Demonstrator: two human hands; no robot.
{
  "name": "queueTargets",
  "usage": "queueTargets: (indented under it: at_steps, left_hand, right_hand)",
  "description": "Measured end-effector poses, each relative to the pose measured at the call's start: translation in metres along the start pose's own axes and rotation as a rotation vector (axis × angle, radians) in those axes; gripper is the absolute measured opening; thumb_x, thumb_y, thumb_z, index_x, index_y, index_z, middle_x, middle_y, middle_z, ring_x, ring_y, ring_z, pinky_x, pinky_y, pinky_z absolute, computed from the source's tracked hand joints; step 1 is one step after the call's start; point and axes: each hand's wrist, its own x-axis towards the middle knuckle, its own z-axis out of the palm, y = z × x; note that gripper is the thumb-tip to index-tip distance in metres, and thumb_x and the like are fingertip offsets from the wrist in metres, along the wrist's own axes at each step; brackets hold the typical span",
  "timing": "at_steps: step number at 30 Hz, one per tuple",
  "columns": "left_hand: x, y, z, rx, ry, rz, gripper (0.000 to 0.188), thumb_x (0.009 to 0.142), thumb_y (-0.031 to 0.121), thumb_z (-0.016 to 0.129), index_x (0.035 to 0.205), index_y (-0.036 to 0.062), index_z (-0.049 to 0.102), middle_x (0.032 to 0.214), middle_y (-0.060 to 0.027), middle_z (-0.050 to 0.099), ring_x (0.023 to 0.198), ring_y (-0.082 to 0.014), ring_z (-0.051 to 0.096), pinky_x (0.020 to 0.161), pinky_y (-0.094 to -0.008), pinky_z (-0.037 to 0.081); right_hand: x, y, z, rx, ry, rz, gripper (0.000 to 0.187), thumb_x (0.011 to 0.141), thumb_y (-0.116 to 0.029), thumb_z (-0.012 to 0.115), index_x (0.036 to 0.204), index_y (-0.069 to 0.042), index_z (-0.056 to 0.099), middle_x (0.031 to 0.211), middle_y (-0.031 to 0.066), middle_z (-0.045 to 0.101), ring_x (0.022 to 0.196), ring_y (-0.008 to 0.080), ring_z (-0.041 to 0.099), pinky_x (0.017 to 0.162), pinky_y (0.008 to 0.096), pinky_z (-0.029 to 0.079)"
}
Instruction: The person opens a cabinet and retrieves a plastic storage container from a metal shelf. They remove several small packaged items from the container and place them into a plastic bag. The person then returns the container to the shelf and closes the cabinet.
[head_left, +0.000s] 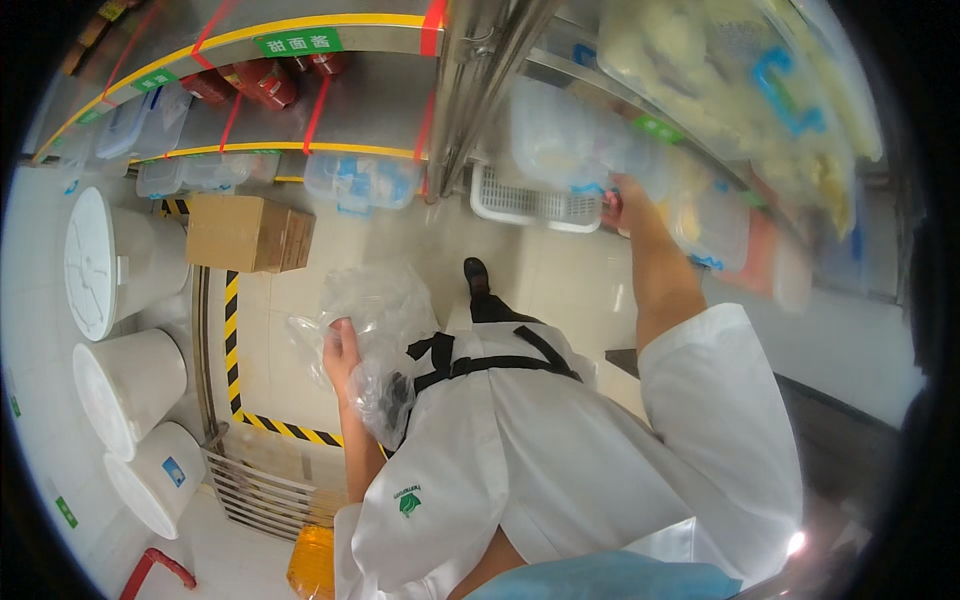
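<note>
My left hand (343,352) is closed on a crumpled clear plastic bag (378,305), which hangs beside my white coat. Part of the bag drapes over my forearm. My right hand (618,205) reaches forward to the shelf on the right, at the end of a white slotted basket (530,200) and next to a translucent lidded container (560,135) with blue clips. Its fingers are blurred and partly hidden, so whether they grip the basket or the container does not show.
Metal shelves (370,110) at the far left hold red packages (265,85) and clear boxes (365,180). A cardboard box (235,232) stands on the floor near white lidded bins (130,390). Large bags of pale food (700,70) sit on the upper right shelf. A metal rack (270,490) stands lower left.
</note>
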Motion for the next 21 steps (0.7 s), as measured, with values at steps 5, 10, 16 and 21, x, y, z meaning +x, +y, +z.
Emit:
queueTargets:
  at_steps: [5, 10, 16, 21]
  left_hand:
    - [-0.004, 0.013, 0.000, 0.098, 0.089, 0.019, 0.029, 0.087, 0.025, 0.054, 0.097, -0.0016, 0.057, 0.084, -0.0044, 0.058, 0.078, -0.0115, 0.051, 0.073, -0.0253, 0.042]
    - [-0.013, 0.028, 0.018, 0.072, 0.167, 0.035, 0.027, 0.087, 0.025, 0.054, 0.096, -0.0006, 0.058, 0.080, -0.0023, 0.057, 0.073, -0.0094, 0.049, 0.069, -0.0235, 0.041]
    - [-0.038, 0.022, 0.057, 0.087, 0.269, 0.108, 0.026, 0.087, 0.025, 0.054, 0.096, 0.0010, 0.059, 0.071, 0.0007, 0.052, 0.066, -0.0067, 0.044, 0.061, -0.0207, 0.038]
    - [-0.050, 0.052, 0.089, 0.210, 0.204, 0.048, 0.025, 0.087, 0.024, 0.054, 0.097, 0.0017, 0.059, 0.072, 0.0013, 0.052, 0.066, -0.0063, 0.044, 0.061, -0.0201, 0.037]
  right_hand:
    - [-0.084, -0.030, 0.054, -1.026, 0.079, -1.071, 0.048, 0.078, -0.052, 0.053, 0.103, -0.011, 0.059, 0.091, 0.0064, 0.062, 0.081, 0.0241, 0.058, 0.081, 0.0496, 0.043]
    - [-0.039, -0.046, 0.054, -1.411, -0.024, -1.832, 0.072, 0.074, -0.053, 0.057, 0.132, -0.017, 0.035, 0.140, 0.0058, 0.030, 0.129, 0.0331, 0.022, 0.103, 0.0518, 0.018]
    - [-0.033, -0.056, 0.063, -1.408, -0.312, -1.896, 0.072, 0.072, -0.042, 0.064, 0.133, -0.017, 0.034, 0.141, 0.0010, 0.027, 0.131, 0.0339, 0.018, 0.105, 0.0531, 0.013]
    - [-0.015, -0.053, 0.055, -1.083, -0.436, -2.066, 0.049, 0.070, -0.033, 0.069, 0.113, -0.014, 0.054, 0.123, 0.0031, 0.046, 0.124, 0.0311, 0.031, 0.102, 0.0491, 0.024]
